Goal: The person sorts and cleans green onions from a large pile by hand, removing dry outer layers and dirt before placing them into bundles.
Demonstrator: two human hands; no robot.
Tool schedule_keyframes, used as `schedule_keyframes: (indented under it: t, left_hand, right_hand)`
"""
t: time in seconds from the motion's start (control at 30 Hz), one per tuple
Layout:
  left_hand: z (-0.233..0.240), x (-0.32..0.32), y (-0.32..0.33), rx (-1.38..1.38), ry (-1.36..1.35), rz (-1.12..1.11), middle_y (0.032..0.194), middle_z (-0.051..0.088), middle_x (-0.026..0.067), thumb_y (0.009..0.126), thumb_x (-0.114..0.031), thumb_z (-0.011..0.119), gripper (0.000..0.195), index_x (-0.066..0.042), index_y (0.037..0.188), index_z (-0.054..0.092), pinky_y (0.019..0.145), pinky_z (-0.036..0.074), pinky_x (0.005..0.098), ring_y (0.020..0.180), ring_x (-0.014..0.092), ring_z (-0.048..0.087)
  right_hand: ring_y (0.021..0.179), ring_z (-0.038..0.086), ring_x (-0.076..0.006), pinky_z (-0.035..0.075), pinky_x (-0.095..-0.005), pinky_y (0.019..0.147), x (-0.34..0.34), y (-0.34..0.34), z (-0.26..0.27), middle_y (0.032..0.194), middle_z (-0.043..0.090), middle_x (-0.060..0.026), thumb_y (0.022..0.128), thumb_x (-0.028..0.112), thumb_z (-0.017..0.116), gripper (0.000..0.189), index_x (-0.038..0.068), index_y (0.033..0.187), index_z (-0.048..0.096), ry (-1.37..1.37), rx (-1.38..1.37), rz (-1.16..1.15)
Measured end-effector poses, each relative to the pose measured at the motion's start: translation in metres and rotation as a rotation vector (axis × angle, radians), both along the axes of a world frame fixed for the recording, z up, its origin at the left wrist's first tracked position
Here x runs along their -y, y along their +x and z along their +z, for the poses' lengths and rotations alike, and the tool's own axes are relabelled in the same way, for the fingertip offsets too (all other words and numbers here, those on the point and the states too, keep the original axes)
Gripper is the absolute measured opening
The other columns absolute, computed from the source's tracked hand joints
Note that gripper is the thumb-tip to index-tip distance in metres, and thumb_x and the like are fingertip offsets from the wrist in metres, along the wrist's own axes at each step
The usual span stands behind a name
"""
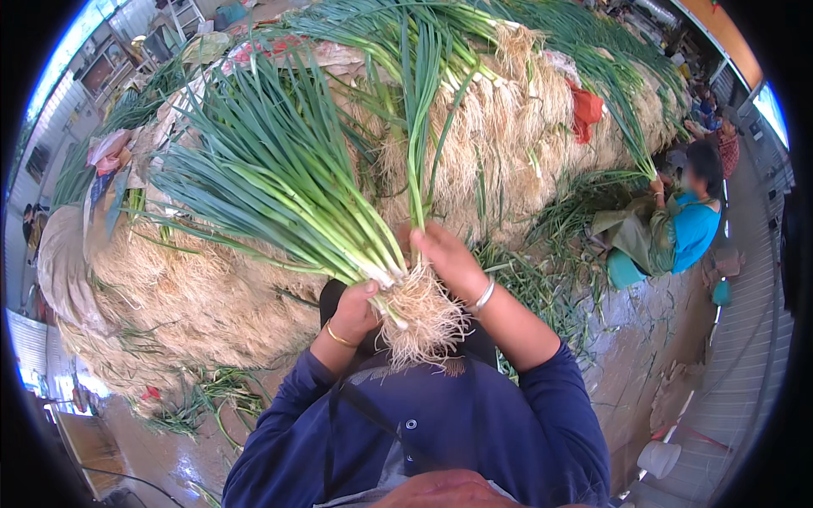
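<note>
My left hand (356, 310), with a yellow metal bangle at its wrist, grips a thick bunch of green onions (298, 197) near the white stem ends. Their long green leaves fan out to the upper left. Pale stringy roots (422, 317) hang between my hands, in front of my dark blue top. My right hand (448, 260), wearing a silvery bangle, holds a few separate green onion stalks (419, 127) upright by their lower stems, just right of the bunch. Some fingers of both hands are hidden behind the stems.
A large heap of green onions (489, 140), roots facing outward, rises in front. Loose leaves (546, 292) litter the floor at its base. To the right, a co-worker in a turquoise top (692, 228) handles green onions. A red cloth (585, 111) lies on the heap.
</note>
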State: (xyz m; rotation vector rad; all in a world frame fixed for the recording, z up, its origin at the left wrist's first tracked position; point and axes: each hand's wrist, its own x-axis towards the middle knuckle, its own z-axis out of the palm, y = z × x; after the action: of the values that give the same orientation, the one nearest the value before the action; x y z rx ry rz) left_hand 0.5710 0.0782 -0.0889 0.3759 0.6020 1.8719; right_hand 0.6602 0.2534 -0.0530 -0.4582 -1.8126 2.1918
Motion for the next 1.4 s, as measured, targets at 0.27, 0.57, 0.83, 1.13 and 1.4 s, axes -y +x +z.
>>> schedule_keyframes:
  t: [0.27,0.57,0.83,1.13,1.4]
  left_hand:
    - [-0.003,0.009,0.003,0.092,-0.044,-0.006,0.119,0.057,0.0195,0.080,-0.021,0.060,0.058,0.007,0.128,0.044,0.098,0.044,0.0431,0.108,0.032,0.058]
    - [0.011,0.004,0.008,-0.002,-0.100,0.002,0.120,0.057,0.0206,0.081,-0.025,0.057,0.059,0.009,0.128,0.045,0.097,0.045,0.0411,0.108,0.031,0.058]
    - [0.019,0.002,0.012,0.001,-0.088,0.020,0.118,0.058,0.0200,0.082,-0.023,0.057,0.052,0.007,0.124,0.047,0.097,0.045,0.0412,0.107,0.030,0.058]
    - [0.009,0.006,0.011,0.007,-0.132,0.017,0.118,0.058,0.0205,0.079,-0.024,0.058,0.057,0.009,0.125,0.047,0.096,0.045,0.0434,0.106,0.033,0.059]
    - [0.022,0.000,0.020,0.144,0.166,-0.074,0.132,0.043,0.0328,0.065,-0.041,0.073,0.067,0.001,0.115,0.057,0.093,0.047,0.0402,0.109,0.034,0.056]
  right_hand:
    - [0.087,0.062,-0.0161,0.050,-0.0303,0.078,-0.010,-0.003,0.002,0.099,0.064,-0.0098,0.094,0.018,0.056,0.015,0.004,0.100,0.056,-0.104,-0.271,-0.297]
    - [0.080,0.066,-0.0206,0.054,-0.0340,0.078,-0.011,0.066,-0.034,0.098,0.065,-0.0163,0.096,0.017,0.051,0.013,0.004,0.095,0.055,-0.513,-0.438,-0.457]
    - [0.052,0.036,-0.0096,0.032,-0.0239,0.050,0.008,0.062,-0.006,0.057,0.039,-0.0007,0.101,0.024,0.039,0.032,0.006,0.076,0.044,-0.240,-0.354,0.085]
    - [0.045,0.026,-0.0042,0.018,-0.0201,0.041,-0.012,0.054,-0.022,0.056,0.033,0.0073,0.095,0.030,0.054,0.022,0.008,0.099,0.055,-0.368,-0.106,0.034]
    - [0.064,0.054,-0.0153,0.046,-0.0298,0.061,0.004,0.068,-0.019,0.071,0.057,-0.0080,0.091,0.017,0.058,0.016,0.004,0.098,0.063,0.479,0.078,-0.277]
